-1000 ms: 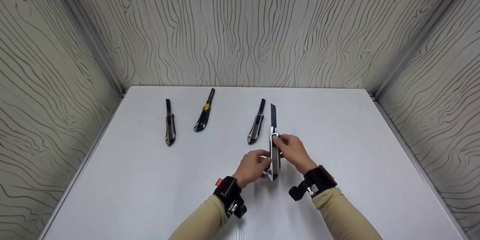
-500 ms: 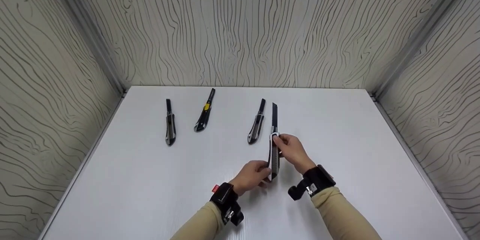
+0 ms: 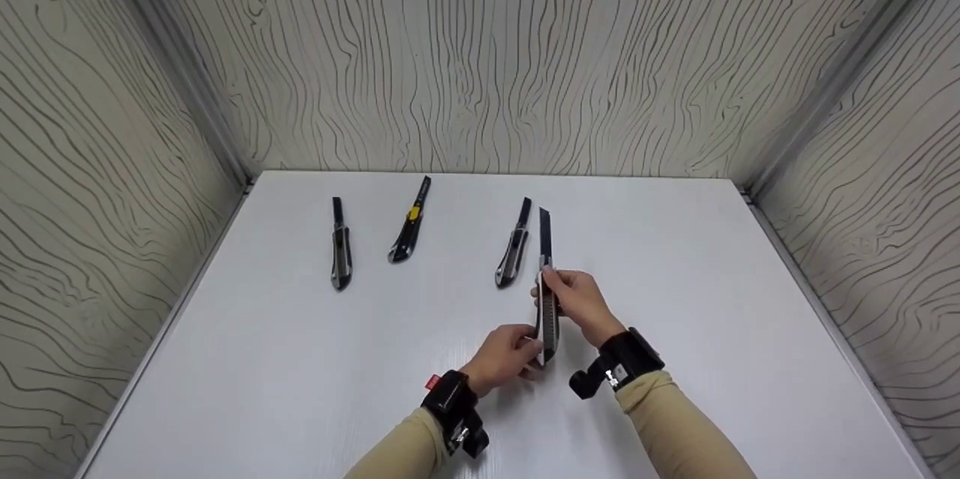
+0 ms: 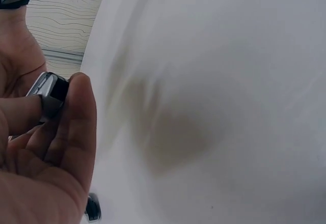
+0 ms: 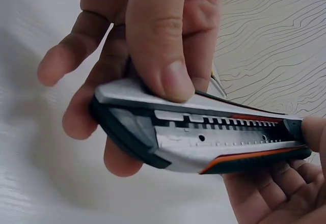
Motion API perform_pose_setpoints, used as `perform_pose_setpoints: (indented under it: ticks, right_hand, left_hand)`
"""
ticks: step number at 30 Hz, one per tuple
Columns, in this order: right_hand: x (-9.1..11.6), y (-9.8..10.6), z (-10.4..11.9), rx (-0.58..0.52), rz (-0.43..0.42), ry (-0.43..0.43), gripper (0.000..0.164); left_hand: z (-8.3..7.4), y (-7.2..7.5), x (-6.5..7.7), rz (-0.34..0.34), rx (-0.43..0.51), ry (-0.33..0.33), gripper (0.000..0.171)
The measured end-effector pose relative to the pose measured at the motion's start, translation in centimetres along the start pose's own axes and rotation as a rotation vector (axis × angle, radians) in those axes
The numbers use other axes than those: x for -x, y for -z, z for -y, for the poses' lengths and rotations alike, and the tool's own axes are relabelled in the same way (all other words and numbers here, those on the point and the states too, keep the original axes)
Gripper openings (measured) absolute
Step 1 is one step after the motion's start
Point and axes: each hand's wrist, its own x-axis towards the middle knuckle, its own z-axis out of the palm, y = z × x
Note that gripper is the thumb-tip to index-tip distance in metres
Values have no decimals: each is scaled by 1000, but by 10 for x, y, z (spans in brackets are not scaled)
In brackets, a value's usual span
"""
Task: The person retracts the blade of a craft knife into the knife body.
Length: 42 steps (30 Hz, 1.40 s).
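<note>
Both hands hold one silver-and-black utility knife (image 3: 549, 325) above the white table, its long dark blade out and directed away from the person. My left hand (image 3: 501, 355) pinches its near end; in the right wrist view that hand's thumb (image 5: 173, 76) lies on the silver casing. My right hand (image 3: 585, 303) grips the front part, thumb over the slider area. Orange lines run along the casing. The blade is outside both wrist views. In the left wrist view only the knife's butt end (image 4: 51, 91) shows between the fingers.
On the white table (image 3: 300, 389), several other utility knives lie blade-away: a grey one (image 3: 341, 258) at left, a black one with a yellow slider (image 3: 409, 228), and a grey one (image 3: 513, 254) close to the held blade. Patterned walls (image 3: 480, 59) enclose the table's back and sides.
My left hand has slid towards the knife's near end. The knife has tilted slightly, and right-hand fingertips now show on its left side. The knives on the table have not moved.
</note>
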Motion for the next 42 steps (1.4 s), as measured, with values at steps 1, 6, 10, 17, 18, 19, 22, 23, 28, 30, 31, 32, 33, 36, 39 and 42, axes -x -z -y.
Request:
perform_pose_setpoints:
  ticks: [1,6,10,17,18,19,22,23,28,30,31,32,33,36,39,42]
  right_hand:
    - [0,0,0,-3,0,0,38]
    - [-1,0,-1,-1,-9,5,35]
    - [0,-1,-2,-10,-10,10,34]
    - [0,-3,-1,-4,-3,9,35]
    - [0,-3,-1,-3,-4,7,34]
    - [0,-3,-1,-2,-4,5,33]
    - [-1,-4,-2,-7,2,7,30]
    - [-1,-4,-3,-14,2,6,29]
    - [0,-5,-5,-18,-2,5,28]
    - [1,-5,-5,-5,-7,1,28]
    - [2,-6,-5,4,-8,1,28]
    - [2,-6,-5,9,-9,1,28]
    - [3,-6,-5,9,-8,3,28]
    - [3,-6,-5,-2,-3,14,27]
    - [4,-5,-5,-11,12,32,27]
    - [4,-5,-5,-13,24,43,27]
  left_hand:
    - [0,0,0,0,-8,-2,20]
    - [0,-1,0,3,-23,-4,20]
    - [-1,0,1,5,-26,-7,20]
    - [0,0,0,-11,-40,-4,19]
    - [1,0,0,-14,-42,-5,19]
    - [1,1,0,-16,-44,-5,19]
    - [1,1,-1,-20,-48,-8,18]
    - [2,1,-1,-21,-50,-7,18]
    - [3,0,0,-26,-62,0,17]
    - [3,0,1,-27,-62,5,17]
    - [3,0,1,-28,-58,7,17]
    - [3,0,1,-28,-54,8,17]
    - [3,0,2,-28,-51,8,18]
    - [3,0,2,-32,-40,8,18]
    - [3,0,2,-42,-33,3,18]
    - [3,-1,2,-54,-32,2,18]
